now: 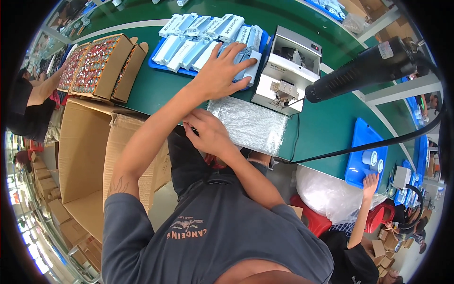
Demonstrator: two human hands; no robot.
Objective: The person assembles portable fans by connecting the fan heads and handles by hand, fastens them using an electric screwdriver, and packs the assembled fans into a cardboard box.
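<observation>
My left hand [221, 72] reaches over a blue tray [155, 65] with its fingers spread, the fingertips over light-blue plastic housings [253, 68] at the tray's right end. Several such long housings lie there in two rows. Nearer me, my right hand [208, 132] is by the table's front edge, its thumb and fingers drawn together; anything between them is hidden. A sheet of clear wrap [250, 124] lies on the table just right of that hand. Right of the tray stands a white and grey screw feeder [291, 71].
A black cylindrical power tool [362, 68] hangs at right, its cable crossing the table. At left stand a carton of small round parts [101, 66] and a big open cardboard box [85, 156]. A co-worker's hand [370, 185] touches another blue tray [362, 137] holding light-blue round parts.
</observation>
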